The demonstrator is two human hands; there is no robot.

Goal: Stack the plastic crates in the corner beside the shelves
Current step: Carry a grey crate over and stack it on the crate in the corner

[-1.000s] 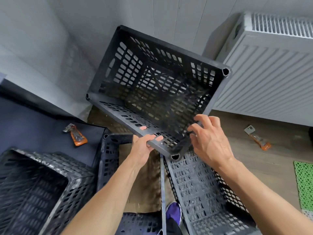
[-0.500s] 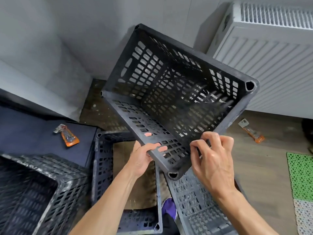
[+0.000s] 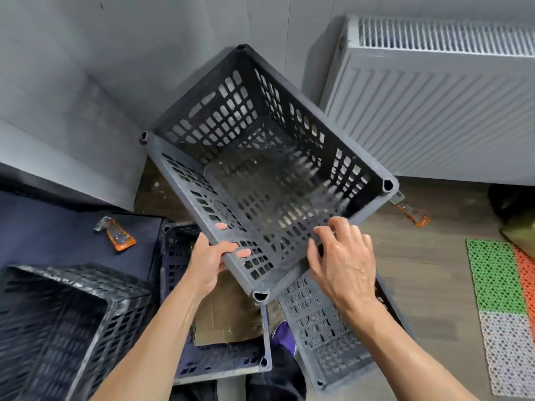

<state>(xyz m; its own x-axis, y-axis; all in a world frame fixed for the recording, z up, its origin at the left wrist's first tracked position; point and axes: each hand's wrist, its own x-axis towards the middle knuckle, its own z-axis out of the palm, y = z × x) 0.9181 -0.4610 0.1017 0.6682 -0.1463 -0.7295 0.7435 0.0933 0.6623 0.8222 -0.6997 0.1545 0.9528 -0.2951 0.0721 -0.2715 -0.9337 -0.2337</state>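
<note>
A black perforated plastic crate (image 3: pixel 260 175) hangs tilted in the air over the room corner, its open top facing me. My left hand (image 3: pixel 207 261) grips its near long wall, fingertips showing through the holes. My right hand (image 3: pixel 344 261) curls its fingers over the near short rim. Below stand three more black crates: one at the lower left (image 3: pixel 63 328), one with cardboard inside (image 3: pixel 223 363) under my left arm, and one (image 3: pixel 327 328) under my right arm.
A white radiator (image 3: pixel 434 96) fills the right wall. Grey walls meet in the corner behind the crate. A dark blue surface (image 3: pixel 58 235) at left carries an orange-tipped tool (image 3: pixel 115 234); another lies on the wood floor (image 3: pixel 414 214). A green and orange mat (image 3: pixel 503 285) lies at right.
The held crate has swung round and dropped lower toward the corner floor, its open top turning more toward me. Both hands stay on its near end.
</note>
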